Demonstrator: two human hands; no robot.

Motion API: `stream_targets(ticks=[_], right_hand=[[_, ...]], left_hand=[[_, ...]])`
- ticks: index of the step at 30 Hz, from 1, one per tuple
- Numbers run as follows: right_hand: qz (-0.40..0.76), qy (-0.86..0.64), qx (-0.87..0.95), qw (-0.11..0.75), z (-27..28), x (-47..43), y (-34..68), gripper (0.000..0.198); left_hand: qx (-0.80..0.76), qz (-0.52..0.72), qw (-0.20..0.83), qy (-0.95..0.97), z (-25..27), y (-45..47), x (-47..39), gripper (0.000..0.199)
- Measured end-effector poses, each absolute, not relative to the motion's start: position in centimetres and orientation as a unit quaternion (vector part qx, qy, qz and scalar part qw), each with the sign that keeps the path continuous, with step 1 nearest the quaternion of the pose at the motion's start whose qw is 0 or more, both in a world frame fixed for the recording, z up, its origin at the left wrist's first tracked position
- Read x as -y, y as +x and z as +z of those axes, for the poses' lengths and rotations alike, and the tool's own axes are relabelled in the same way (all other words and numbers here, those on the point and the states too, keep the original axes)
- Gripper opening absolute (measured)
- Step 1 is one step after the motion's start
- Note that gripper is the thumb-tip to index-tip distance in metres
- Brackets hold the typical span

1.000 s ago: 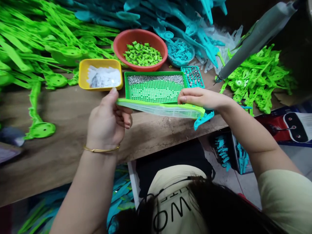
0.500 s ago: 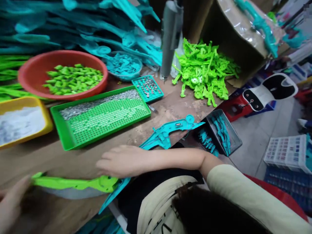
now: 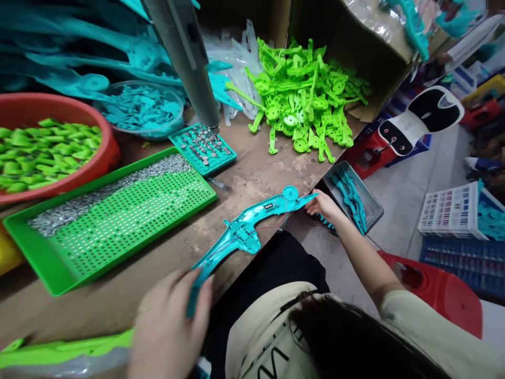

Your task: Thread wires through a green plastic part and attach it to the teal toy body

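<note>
Blue plastic part (image 3: 241, 231) lies between the hands at the bench (image 3: 240, 166)'s near edge, axis near-left to far-right: left hand (image 3: 168, 321) grasping near end, right hand (image 3: 321, 204) at far tip, grip undeterminable.

A red bowl (image 3: 109, 163) of green caps sits at the left, with part of a yellow tub (image 3: 8, 253) at the picture's edge. Behind the bowl lie long blue parts (image 3: 82, 50), blurred, and a clear bowl (image 3: 152, 132) holds small blue pieces. A green tray (image 3: 130, 229), its floor perforated, has silver bits along its far side; a small blue tray (image 3: 221, 161) of metal pieces is just beside it. A grey driver (image 3: 185, 58) hangs above. Green parts (image 3: 303, 100) are heaped near clear strips (image 3: 232, 58). At the right, a white basket (image 3: 445, 213) stands above a blue crate (image 3: 453, 258).
</note>
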State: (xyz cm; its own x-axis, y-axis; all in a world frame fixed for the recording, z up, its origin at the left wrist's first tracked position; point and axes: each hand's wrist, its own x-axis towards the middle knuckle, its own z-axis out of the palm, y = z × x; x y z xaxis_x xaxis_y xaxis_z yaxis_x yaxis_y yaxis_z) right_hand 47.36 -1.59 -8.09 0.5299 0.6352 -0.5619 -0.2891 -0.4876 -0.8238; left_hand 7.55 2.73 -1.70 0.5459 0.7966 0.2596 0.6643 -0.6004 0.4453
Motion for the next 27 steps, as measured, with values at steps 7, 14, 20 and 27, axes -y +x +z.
stream_targets(ticks=[7, 14, 20, 27], right_hand=[[0.618, -0.602, 0.018, 0.506, -10.0, 2.1, 45.8, 0.049], [0.597, -0.572, -0.037, 0.561, -9.8, 3.0, 45.1, 0.043], [0.346, -0.550, -0.019, 0.760, -5.7, 3.1, 46.8, 0.017], [0.218, -0.457, 0.152, 0.849, 5.2, 1.1, 47.4, 0.009]], left_hand=[[-0.425, 0.140, 0.040, 0.893, -4.6, 13.0, -2.0, 0.040], [-0.387, 0.158, 0.032, 0.908, -5.4, 11.0, -2.4, 0.037], [-0.361, 0.164, 0.030, 0.917, -5.6, 9.3, -2.7, 0.035], [-0.357, 0.178, 0.035, 0.916, -5.6, 9.3, -2.9, 0.033]])
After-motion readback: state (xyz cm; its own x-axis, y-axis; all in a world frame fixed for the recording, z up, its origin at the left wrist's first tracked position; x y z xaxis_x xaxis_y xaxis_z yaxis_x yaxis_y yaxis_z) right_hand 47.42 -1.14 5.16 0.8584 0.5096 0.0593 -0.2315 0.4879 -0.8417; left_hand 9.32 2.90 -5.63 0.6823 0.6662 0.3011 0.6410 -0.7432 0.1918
